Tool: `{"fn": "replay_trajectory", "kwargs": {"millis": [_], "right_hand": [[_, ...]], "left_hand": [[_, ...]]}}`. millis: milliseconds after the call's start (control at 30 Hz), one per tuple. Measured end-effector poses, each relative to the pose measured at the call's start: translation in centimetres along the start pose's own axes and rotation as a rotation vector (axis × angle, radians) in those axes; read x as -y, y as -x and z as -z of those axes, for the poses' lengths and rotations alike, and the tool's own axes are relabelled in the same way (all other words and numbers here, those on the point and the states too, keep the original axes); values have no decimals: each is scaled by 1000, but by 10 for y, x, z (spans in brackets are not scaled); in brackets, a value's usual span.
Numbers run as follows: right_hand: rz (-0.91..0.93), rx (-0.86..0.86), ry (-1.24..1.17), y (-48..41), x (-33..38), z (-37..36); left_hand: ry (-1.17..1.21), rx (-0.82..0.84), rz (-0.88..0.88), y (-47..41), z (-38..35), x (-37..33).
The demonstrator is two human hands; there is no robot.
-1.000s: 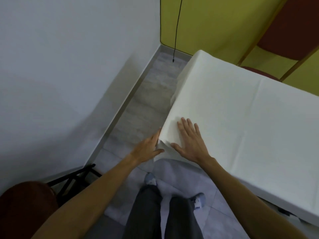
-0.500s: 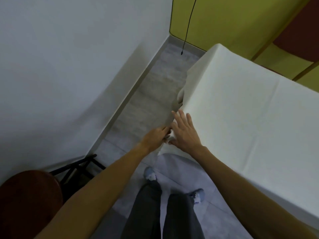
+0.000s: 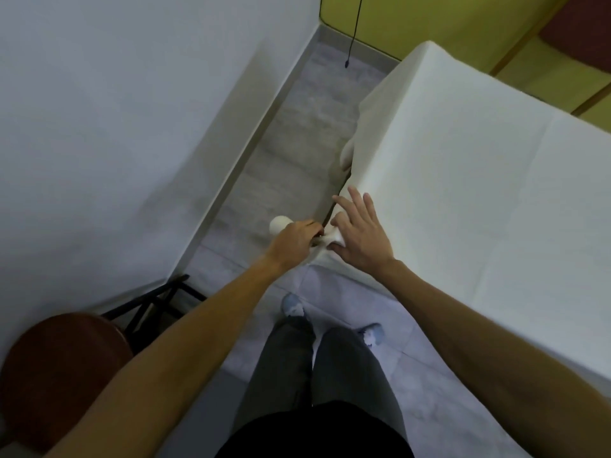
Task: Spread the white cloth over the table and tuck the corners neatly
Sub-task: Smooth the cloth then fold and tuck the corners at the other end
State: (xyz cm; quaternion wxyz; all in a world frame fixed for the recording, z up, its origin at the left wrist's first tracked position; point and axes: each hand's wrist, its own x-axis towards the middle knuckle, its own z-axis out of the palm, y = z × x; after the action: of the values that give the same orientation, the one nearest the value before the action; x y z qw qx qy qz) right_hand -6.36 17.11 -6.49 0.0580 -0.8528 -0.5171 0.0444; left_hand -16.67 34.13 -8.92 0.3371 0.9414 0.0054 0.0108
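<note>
Left hand (image 3: 294,242) clenched on the white cloth (image 3: 463,180) corner; right hand (image 3: 362,236), fingers released, flat on the tabletop edge. Overpulling may drag the spread cloth askew.

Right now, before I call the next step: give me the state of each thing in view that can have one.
white cloth: spread flat over the table top, near corner bunched and being worked
left hand: closed on a gathered bit of cloth at the corner
right hand: open, fingers spread, pressing the cloth at the corner
brown chair: standing by the wall, unoccupied
black cable: hanging loose down the yellow wall
</note>
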Motion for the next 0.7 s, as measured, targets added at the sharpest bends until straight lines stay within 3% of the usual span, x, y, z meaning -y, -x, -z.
{"fn": "replay_trajectory", "kwargs": {"millis": [233, 500, 700], "right_hand": [[9, -21, -18, 1, -1, 2], [10, -36, -78, 1, 0, 5], [20, 6, -83, 2, -1, 7]], "left_hand": [[125, -122, 142, 15, 0, -9], [-66, -161, -25, 30, -4, -7], [-187, -209, -20, 34, -18, -16]]}}
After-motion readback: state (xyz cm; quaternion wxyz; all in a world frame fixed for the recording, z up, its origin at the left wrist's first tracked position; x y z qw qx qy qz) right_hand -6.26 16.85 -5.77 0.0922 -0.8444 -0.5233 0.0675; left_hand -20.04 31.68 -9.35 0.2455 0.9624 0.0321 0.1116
